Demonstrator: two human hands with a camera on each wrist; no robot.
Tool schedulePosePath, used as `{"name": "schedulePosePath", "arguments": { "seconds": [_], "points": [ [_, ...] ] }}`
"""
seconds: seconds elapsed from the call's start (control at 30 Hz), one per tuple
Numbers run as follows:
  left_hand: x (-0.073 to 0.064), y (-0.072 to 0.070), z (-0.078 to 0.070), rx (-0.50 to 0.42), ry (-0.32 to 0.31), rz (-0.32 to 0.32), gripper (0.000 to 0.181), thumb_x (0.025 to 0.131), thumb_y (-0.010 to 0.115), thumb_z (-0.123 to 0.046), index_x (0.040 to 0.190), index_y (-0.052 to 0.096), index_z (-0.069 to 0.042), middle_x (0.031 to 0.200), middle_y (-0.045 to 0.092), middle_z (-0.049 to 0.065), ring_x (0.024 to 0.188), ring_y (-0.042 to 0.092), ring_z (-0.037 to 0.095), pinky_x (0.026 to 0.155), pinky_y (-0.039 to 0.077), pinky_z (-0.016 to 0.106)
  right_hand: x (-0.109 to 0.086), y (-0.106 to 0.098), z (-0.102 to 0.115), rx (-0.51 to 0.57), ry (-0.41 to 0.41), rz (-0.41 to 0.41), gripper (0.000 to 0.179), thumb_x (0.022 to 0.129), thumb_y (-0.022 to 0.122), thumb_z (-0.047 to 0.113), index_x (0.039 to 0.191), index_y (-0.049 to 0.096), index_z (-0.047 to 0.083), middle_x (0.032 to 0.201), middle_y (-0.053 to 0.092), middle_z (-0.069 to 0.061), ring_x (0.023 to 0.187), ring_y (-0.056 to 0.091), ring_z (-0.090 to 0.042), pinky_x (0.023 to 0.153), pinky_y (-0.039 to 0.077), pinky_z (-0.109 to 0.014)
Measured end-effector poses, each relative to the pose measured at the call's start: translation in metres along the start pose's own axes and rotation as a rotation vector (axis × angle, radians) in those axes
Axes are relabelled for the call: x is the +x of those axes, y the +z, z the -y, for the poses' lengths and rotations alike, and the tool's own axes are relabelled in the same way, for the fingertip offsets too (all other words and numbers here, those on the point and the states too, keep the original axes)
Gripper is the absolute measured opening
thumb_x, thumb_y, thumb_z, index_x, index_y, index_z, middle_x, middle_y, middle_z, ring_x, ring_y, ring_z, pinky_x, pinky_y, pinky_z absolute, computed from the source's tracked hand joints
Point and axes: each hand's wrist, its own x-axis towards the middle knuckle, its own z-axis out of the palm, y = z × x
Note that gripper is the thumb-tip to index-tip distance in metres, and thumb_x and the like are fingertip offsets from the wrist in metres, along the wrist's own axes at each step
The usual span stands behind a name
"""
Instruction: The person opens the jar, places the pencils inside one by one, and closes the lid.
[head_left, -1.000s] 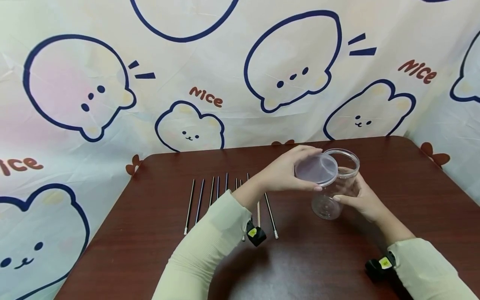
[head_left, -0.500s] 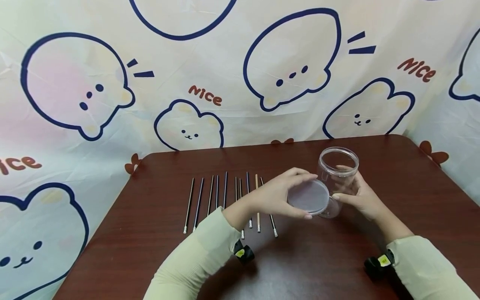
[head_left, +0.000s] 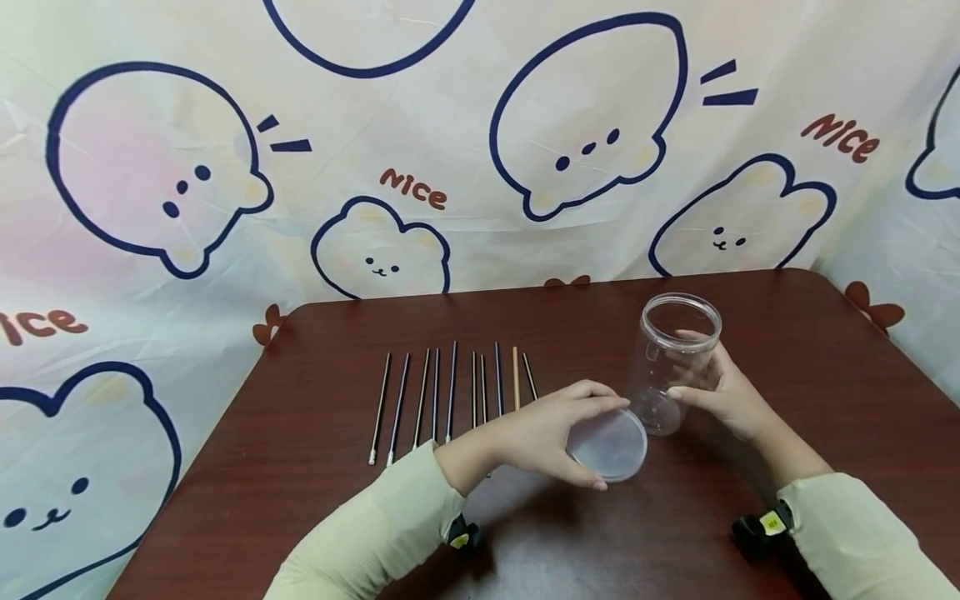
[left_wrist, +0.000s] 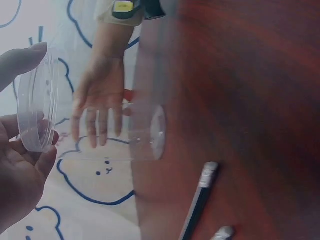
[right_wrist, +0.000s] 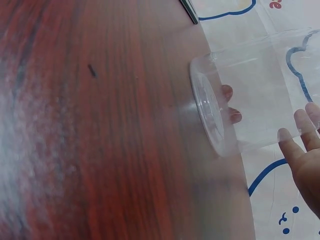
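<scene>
My left hand (head_left: 551, 429) grips a round, clear plastic lid (head_left: 609, 446) by its edge, with the thumb at the near side and fingers at the far side. The lid is above the table, lower left of the clear plastic jar (head_left: 651, 362). My right hand (head_left: 723, 404) is wrapped round the jar's right side, thumb in front. The jar stands upright with its mouth uncovered, and I see nothing inside it. In the left wrist view the lid (left_wrist: 37, 105) is held on edge between thumb and fingers. Fingers show through the jar wall (right_wrist: 260, 90) in the right wrist view.
Several pencils (head_left: 380, 408) lie side by side on the dark red-brown table (head_left: 300, 500), left of the jar; my left hand and forearm cover some of their ends. A cloth (head_left: 465, 125) with cartoon bears hangs behind the table. A small dark mark (right_wrist: 92, 70) shows on the tabletop.
My left hand has carried the lid away from the jar's mouth, down and left toward the near side of the table. The right hand and the jar have stayed in place.
</scene>
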Motion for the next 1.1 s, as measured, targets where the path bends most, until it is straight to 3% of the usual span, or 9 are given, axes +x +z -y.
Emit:
{"name": "schedulePosePath", "arguments": {
  "seconds": [0.17,0.33,0.6,0.73,0.93,1.1],
  "points": [
    [-0.009,0.012,0.003,0.020,-0.016,0.024,0.080,0.062,0.077,-0.032,0.129,0.038,-0.010,0.122,0.037,-0.001,0.104,0.037,0.002,0.082,0.032,0.010,-0.001,0.001,0.001,-0.006,0.012,-0.002,0.067,0.076,0.055,-0.014,0.130,0.020,0.003,0.117,0.045,0.003,0.105,0.047,-0.007,0.075,0.045,-0.021],
    [-0.017,0.024,0.006,0.029,-0.058,0.096,0.081,0.061,0.077,-0.033,0.128,0.040,-0.008,0.120,0.039,-0.002,0.103,0.038,0.001,0.082,0.031,0.010,-0.001,0.000,0.002,-0.023,0.026,-0.004,0.067,0.076,0.055,-0.013,0.131,0.020,0.004,0.118,0.045,0.001,0.105,0.047,-0.007,0.075,0.044,-0.020],
    [-0.024,0.037,0.006,0.123,-0.073,0.161,0.080,0.060,0.078,-0.034,0.127,0.041,-0.009,0.121,0.040,-0.002,0.108,0.037,0.003,0.088,0.028,0.012,-0.001,0.000,0.003,-0.028,0.032,-0.004,0.067,0.077,0.055,-0.012,0.131,0.020,0.006,0.117,0.045,0.003,0.105,0.047,-0.007,0.076,0.044,-0.020],
    [-0.027,0.041,0.007,0.105,-0.104,0.189,0.081,0.059,0.079,-0.033,0.127,0.041,-0.011,0.123,0.039,-0.004,0.110,0.035,0.004,0.088,0.029,0.015,-0.001,0.000,0.002,-0.011,0.027,-0.004,0.067,0.077,0.055,-0.013,0.131,0.020,0.005,0.116,0.046,0.004,0.105,0.048,-0.007,0.076,0.044,-0.020],
    [-0.031,0.050,0.011,0.107,-0.072,0.220,0.082,0.058,0.079,-0.032,0.127,0.041,-0.009,0.122,0.040,-0.004,0.108,0.036,0.000,0.088,0.026,0.011,-0.001,0.001,0.002,-0.020,0.025,0.001,0.067,0.076,0.055,-0.012,0.131,0.020,0.004,0.115,0.046,0.004,0.103,0.048,-0.006,0.075,0.044,-0.020],
    [-0.034,0.056,0.014,0.108,-0.097,0.255,0.082,0.058,0.078,-0.035,0.127,0.042,-0.010,0.123,0.040,-0.006,0.109,0.035,-0.001,0.089,0.026,0.012,-0.001,0.001,0.002,-0.023,0.030,0.001,0.067,0.077,0.055,-0.013,0.131,0.020,0.004,0.114,0.047,0.007,0.102,0.048,-0.005,0.075,0.044,-0.020]
  ]
}}
